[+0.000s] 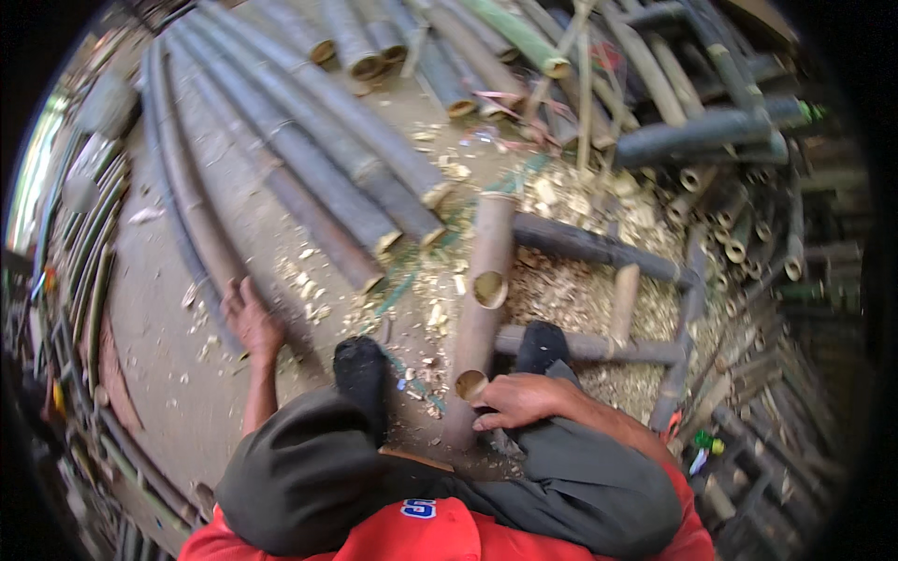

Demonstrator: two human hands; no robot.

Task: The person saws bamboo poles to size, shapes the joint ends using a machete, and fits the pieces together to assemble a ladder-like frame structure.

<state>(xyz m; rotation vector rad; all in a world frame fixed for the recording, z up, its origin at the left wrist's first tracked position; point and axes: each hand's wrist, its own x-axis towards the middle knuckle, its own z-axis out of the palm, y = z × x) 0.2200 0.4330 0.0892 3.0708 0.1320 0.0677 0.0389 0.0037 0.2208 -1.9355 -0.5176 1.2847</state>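
Item one, my right hand [520, 400]: it rests on the near end of a short bamboo piece [471, 385], fingers [496, 421] curled loosely together against the cut end, thumb side up by the hollow opening. I cannot tell whether they truly clamp it or merely lie on it.

Item two, my left hand [251, 318]: palm down on the dirt floor [168, 309], fingers spread slightly, just touching the side of a long grey bamboo pole [201, 234] that runs away up the floor.

Item three, a second short bamboo section [490, 252]: stands propped just beyond the first, its hollow cut end facing me, touching a dark crosspiece of the low bamboo frame [599, 348].

Item four, my two dark shoes [363, 369]: one either side of the short pieces, the right one on the frame.

Item five, pale wood chips [561, 280]: heaped around and under the frame.

Item six, a bundle of long grey poles [327, 140]: lying side by side, cut ends toward me, at upper left.

Item seven, stacked thinner bamboo [739, 234]: along the right.
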